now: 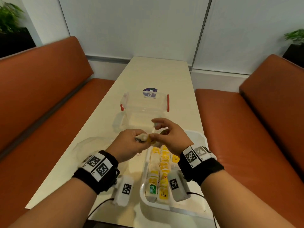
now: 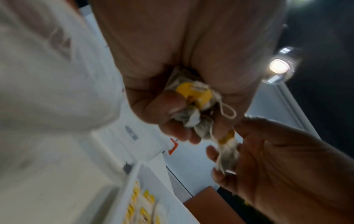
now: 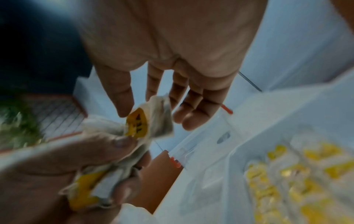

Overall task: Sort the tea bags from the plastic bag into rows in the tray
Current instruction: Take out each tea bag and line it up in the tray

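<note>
head view: both hands met above the far end of the white tray (image 1: pixel 199 137). left hand (image 1: pixel 127 142) curled round a small clump of tea bags (image 1: pixel 143 138); right hand (image 1: pixel 169 135) pinched one bag at the clump's edge. rows of yellow-tagged bags (image 1: pixel 162 170) already lay in the tray. the crumpled plastic bag (image 1: pixel 92 145) sat just left of the tray, with a clear lidded box (image 1: pixel 144 102) beyond.

left wrist view: left fingers (image 2: pixel 172 121) clamped on the bunch, one string looping free.

right wrist view: right thumb (image 3: pixel 118 97) and forefinger nipped a single yellow-tagged bag (image 3: pixel 147 121); other fingers spread.

judged step: separating one bag. next it wants pulling free without snagging strings, then laying in a row.
</note>
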Available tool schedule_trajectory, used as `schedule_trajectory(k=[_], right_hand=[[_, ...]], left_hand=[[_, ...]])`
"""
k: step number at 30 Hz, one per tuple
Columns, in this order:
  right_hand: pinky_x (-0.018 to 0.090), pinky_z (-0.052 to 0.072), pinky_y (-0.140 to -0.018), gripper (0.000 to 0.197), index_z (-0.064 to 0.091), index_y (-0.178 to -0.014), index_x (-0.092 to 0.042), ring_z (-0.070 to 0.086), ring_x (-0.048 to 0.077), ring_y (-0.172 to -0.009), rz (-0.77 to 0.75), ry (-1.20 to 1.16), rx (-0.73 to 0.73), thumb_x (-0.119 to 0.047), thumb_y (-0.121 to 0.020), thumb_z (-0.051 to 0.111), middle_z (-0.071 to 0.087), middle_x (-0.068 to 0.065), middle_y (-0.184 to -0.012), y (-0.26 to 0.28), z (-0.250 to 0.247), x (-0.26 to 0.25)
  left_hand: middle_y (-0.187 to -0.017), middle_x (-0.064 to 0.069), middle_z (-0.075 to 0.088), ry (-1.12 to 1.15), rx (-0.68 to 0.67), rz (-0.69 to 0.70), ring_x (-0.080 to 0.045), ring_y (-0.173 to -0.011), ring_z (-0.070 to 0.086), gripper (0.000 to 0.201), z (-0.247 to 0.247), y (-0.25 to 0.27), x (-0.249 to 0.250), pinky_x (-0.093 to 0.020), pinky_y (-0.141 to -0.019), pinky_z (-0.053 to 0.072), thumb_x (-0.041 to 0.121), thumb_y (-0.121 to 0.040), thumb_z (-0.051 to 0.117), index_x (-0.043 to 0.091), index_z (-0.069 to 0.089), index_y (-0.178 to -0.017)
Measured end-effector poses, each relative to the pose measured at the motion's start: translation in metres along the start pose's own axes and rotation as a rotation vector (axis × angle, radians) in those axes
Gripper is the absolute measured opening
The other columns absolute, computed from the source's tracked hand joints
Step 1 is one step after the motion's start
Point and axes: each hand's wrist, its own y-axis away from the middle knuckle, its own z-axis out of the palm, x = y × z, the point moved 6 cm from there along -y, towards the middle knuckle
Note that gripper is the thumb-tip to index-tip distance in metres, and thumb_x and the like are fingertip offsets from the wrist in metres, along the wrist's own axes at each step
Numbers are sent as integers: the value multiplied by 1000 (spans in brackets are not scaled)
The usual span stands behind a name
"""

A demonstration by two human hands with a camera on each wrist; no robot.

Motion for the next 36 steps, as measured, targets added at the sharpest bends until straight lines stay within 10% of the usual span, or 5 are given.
schedule_trajectory(k=[4, 8, 15, 27, 36], right_hand=[[34, 55, -72, 7, 70, -86, -30, 66, 14, -76, -53, 217, -81, -25, -82, 72, 69, -9, -82, 2, 3, -3], [20, 45, -60, 11, 68, -82, -22, 61, 10, -68, 23, -68, -48, -12, -82, 72, 70, 0, -77, 5, -1, 10], [27, 46, -59, 10, 63, -82, -13, 57, 16, -69, 94, -413, 70, -4, -85, 67, 62, 4, -77, 11, -17, 23], [27, 45, -63, 21, 65, -75, -13, 57, 15, -67, 52, -344, 70, 5, -84, 59, 64, 3, -71, 20, -32, 14], [31, 48, -63, 11, 65, -79, -26, 57, 12, -65, 105, 111, 0, -18, -87, 66, 65, -7, -68, 23, -52, 34]], left_hand=[[-63, 3, 64, -307, -102, 65, -6, -56, 56, 7, -7, -8, 12, -18, -50, 40, 22, -80, 73, 16, 69, -78], [-60, -4, 58, 147, -107, -81, -10, -52, 53, 6, -7, -7, 2, -23, -43, 38, 10, -84, 71, 8, 69, -89], [-79, -8, 58, 832, 15, -150, -18, -58, 53, 31, -8, -2, -14, -21, -42, 33, 15, -74, 75, 9, 66, -103], [-65, -6, 62, 72, -146, 59, -13, -55, 56, 22, 20, -11, 25, -27, -45, 42, 12, -88, 67, 18, 68, -109], [-68, -12, 57, 263, -128, -113, -19, -53, 53, 11, 34, -16, 1, -23, -42, 35, 2, -86, 66, 2, 68, -97]])
